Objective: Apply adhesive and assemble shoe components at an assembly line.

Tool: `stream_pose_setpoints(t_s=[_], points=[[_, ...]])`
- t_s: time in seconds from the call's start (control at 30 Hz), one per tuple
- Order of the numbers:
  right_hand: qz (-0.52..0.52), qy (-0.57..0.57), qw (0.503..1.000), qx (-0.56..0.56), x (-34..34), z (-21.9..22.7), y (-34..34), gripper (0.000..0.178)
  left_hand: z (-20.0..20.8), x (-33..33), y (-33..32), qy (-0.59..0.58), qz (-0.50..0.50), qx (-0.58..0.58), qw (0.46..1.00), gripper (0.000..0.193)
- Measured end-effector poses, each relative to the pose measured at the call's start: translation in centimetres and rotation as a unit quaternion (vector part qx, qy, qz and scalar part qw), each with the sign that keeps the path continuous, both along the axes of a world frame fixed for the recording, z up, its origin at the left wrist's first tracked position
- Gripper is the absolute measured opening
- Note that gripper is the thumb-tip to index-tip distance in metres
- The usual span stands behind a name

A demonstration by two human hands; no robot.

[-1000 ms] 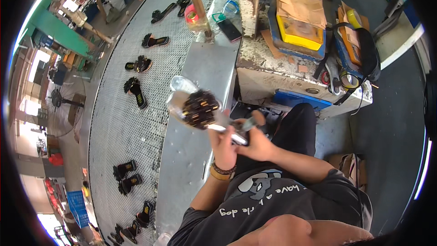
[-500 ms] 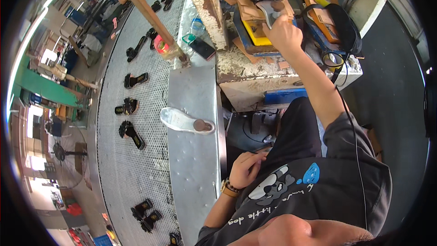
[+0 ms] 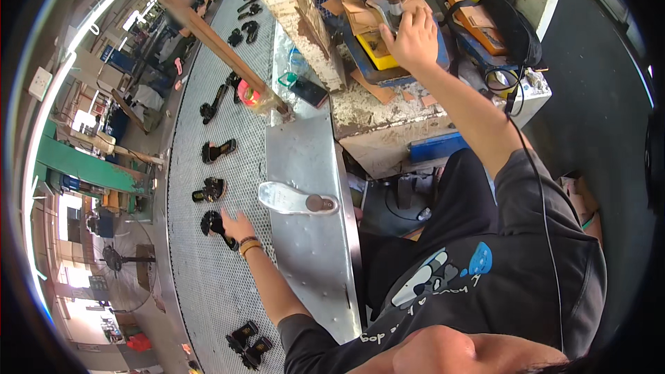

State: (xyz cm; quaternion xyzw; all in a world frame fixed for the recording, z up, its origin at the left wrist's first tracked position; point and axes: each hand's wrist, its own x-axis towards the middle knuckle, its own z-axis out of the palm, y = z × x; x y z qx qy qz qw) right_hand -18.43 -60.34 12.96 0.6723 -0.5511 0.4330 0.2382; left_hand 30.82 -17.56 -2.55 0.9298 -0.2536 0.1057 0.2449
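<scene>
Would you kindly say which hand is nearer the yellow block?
Right: the right hand is close by the yellow block; the left hand is well away, at a sandal on the mesh.

left hand [image 3: 237, 227] is overlapping a black sandal [image 3: 211, 223] on the mesh surface [image 3: 208, 284], grip unclear; right hand [image 3: 417, 37] is hanging beside a grey sole [image 3: 384, 8]; a pale sole [image 3: 287, 197] is lying on the bench [image 3: 305, 149].

Shirt [image 3: 464, 318], lower centre: line of white lettering runs diagonally across chest, curved by folds, only partly legible. Sandals [image 3: 210, 190], left of centre and lower left: small gold labels on dark insoles, too tiny to read. Pale sole [image 3: 285, 197], centre: faint mark, unclear. Its brown heel [image 3: 322, 203]: small mark, same, cannot make out.
</scene>
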Motion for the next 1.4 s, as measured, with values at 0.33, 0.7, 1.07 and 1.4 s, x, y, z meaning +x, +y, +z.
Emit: stream_pose_setpoints(t_s=[0.33, 0.7, 1.07, 1.4], points=[[0.11, -0.081, 0.991, 0.009, -2.2, 1.5, -1.2, 0.033, -2.0, -3.9, 5.8, -0.03, 0.173, 0.247, 0.953, 0.082], [-0.009, -0.171, 0.97, 0.173, -0.2, 5.2, -4.7, 0.072, 2.3, -4.0, 16.8, 0.285, 0.207, -0.006, 0.936, 0.04], [0.258, -0.383, 0.871, 0.166, -2.2, 0.2, -4.5, 0.041, 5.3, -30.8, 9.1, 0.737, -0.178, -0.469, 0.454, 0.075], [0.681, -0.261, 0.502, 0.464, 0.6, -4.2, 34.6, 0.017, 6.4, -37.8, 4.6, 0.768, -0.052, -0.497, 0.402, 0.064]])
